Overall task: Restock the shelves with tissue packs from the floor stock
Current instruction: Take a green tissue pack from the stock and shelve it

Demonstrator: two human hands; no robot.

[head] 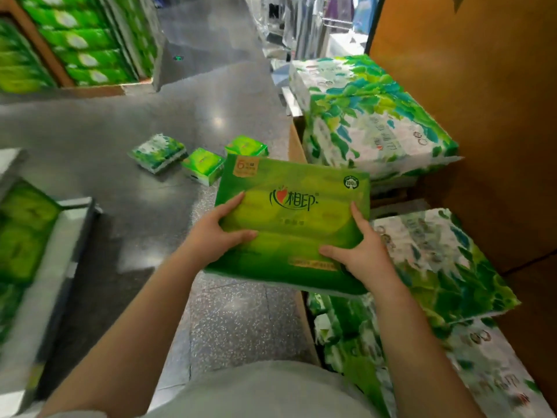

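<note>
Head view, both hands' grip clamped on green tissue pack (291,221), fingers beneath hidden, left shelf (54,251) blurred

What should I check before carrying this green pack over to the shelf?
1. Left hand grips the green tissue pack at its left edge: ok.
2. Right hand grips its right edge: ok.
3. Pack lifted off the floor and held level: ok.
4. Path on the floor: three small packs lie loose ahead, the white-green one and two green ones: not ok.
5. Free slot on the left shelf: cannot tell, view blurred.
6. Leaf-print bales on the right stay clear of the pack: ok.
</note>
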